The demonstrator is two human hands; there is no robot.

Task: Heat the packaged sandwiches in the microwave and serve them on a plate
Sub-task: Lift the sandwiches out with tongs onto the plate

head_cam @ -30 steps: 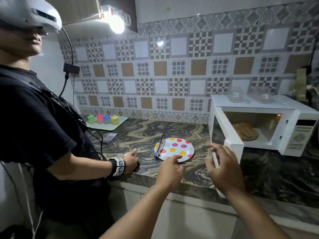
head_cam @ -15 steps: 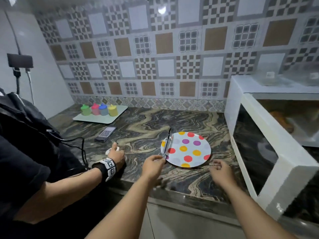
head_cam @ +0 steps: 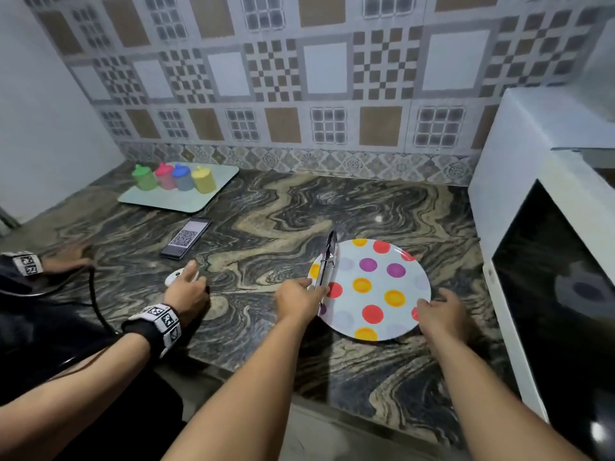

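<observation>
A white plate (head_cam: 376, 294) with coloured dots lies on the marbled counter. Metal tongs (head_cam: 327, 257) rest across its left rim. My left hand (head_cam: 298, 299) grips that left rim, with the thumb over the tongs' handle end. My right hand (head_cam: 439, 314) holds the right rim with curled fingers. The white microwave (head_cam: 519, 168) stands at the right, and its dark-glass door (head_cam: 552, 284) swings open toward me. Its inside and the sandwiches are out of view.
Another person's hand (head_cam: 186, 294) with a patterned wristband rests on the counter left of the plate, over a small white object. Behind it lie a phone (head_cam: 185, 238) and a pale tray (head_cam: 186, 199) with several coloured cups. The counter edge (head_cam: 266, 377) runs below my forearms.
The view has dropped and moved closer to the counter. Both my hands have moved from the counter's front to the plate's two sides. The microwave's inside has left the view.
</observation>
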